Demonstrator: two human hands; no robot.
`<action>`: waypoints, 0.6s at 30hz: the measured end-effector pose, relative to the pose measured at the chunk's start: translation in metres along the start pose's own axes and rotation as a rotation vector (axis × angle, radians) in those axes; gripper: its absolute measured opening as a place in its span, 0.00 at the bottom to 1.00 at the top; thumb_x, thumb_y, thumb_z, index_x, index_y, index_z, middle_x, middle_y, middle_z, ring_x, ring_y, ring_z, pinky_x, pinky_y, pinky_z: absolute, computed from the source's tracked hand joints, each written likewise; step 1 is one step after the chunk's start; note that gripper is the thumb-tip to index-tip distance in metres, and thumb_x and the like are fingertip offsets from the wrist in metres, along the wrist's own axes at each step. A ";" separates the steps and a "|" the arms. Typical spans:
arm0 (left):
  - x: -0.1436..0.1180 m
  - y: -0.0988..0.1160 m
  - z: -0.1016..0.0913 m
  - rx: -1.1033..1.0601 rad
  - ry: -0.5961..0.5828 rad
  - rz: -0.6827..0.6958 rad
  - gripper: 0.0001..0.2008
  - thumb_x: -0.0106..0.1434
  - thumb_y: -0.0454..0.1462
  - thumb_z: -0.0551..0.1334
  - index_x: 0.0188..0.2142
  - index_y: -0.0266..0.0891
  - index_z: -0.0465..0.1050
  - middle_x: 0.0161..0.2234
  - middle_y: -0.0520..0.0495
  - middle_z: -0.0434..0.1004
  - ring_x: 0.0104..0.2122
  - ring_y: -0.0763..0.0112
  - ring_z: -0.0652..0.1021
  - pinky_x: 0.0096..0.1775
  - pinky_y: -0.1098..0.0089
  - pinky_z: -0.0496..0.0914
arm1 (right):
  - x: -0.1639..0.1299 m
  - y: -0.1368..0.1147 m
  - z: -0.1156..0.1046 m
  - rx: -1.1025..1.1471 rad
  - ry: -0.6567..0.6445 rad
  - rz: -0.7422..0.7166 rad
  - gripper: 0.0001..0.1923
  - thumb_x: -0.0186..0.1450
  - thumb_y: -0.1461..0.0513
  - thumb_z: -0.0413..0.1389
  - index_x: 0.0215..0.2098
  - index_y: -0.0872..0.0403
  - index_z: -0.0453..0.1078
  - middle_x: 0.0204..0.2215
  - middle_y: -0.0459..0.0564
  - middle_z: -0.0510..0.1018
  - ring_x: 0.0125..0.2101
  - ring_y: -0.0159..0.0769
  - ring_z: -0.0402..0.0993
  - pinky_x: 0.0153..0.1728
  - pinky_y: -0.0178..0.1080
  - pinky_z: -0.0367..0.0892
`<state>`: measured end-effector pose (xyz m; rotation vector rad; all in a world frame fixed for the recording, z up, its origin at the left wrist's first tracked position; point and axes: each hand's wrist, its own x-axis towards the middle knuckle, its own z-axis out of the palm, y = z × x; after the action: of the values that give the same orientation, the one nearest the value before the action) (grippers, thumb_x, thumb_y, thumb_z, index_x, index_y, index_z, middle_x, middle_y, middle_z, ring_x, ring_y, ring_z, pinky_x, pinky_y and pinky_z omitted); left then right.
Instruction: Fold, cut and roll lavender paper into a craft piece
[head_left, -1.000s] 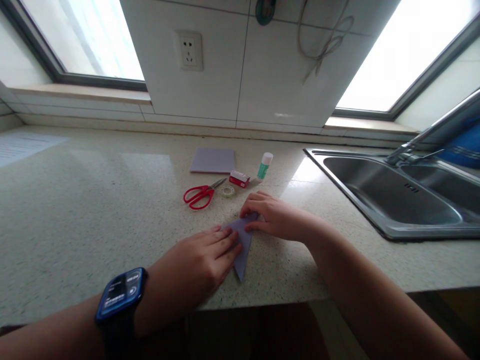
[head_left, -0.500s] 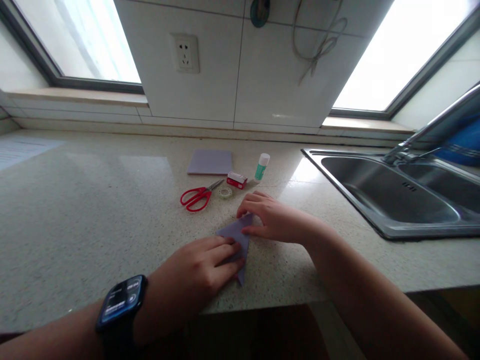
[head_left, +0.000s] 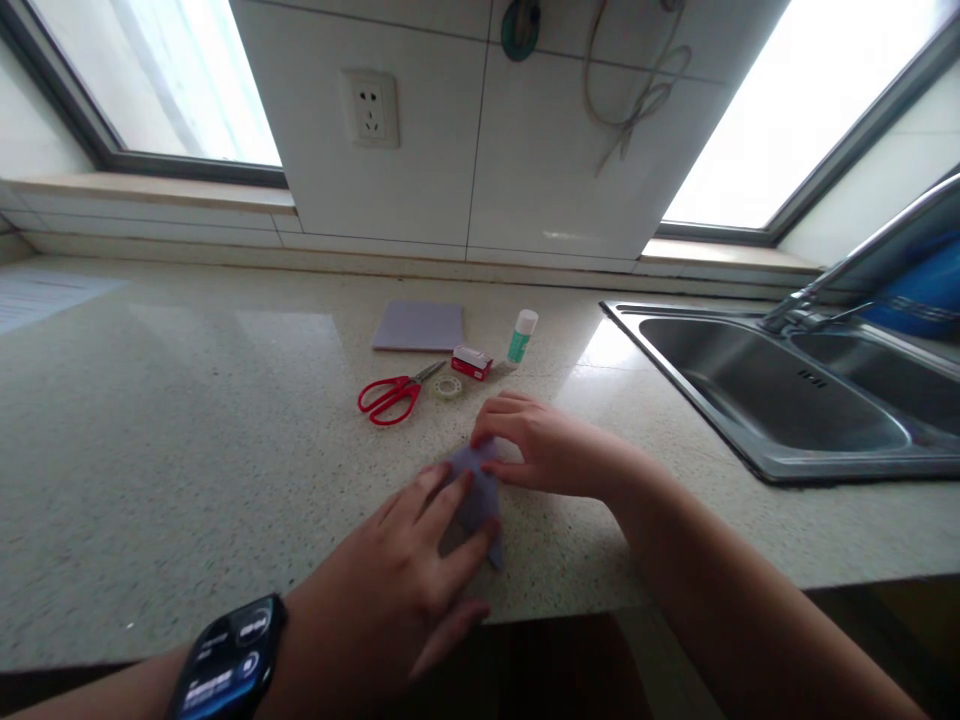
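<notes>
A folded piece of lilac paper lies on the speckled countertop near its front edge. My left hand, with a blue smartwatch on the wrist, rests on the paper's left side with fingers spread flat. My right hand pinches the paper's upper end between thumb and fingertips. Much of the paper is hidden under both hands.
Behind the hands lie red scissors, a small tape roll, a red and white box, a green glue stick and a lilac paper stack. A steel sink with a tap is at the right.
My left hand has slid forward and up over the paper, covering more of it. My right hand has shifted slightly left on the top end. The paper looks folded narrower.
</notes>
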<state>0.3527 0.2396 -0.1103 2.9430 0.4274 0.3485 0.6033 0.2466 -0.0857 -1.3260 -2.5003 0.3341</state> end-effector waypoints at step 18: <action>-0.001 0.004 -0.004 -0.092 -0.293 -0.165 0.47 0.56 0.60 0.67 0.71 0.56 0.51 0.71 0.28 0.46 0.67 0.26 0.54 0.60 0.31 0.59 | -0.020 -0.006 0.017 -0.103 -0.150 0.122 0.33 0.75 0.53 0.46 0.73 0.59 0.49 0.70 0.58 0.56 0.70 0.45 0.49 0.70 0.50 0.47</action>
<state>0.3521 0.2364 -0.1058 2.7828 0.5891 -0.0813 0.6032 0.2253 -0.1027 -1.5519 -2.5956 0.3467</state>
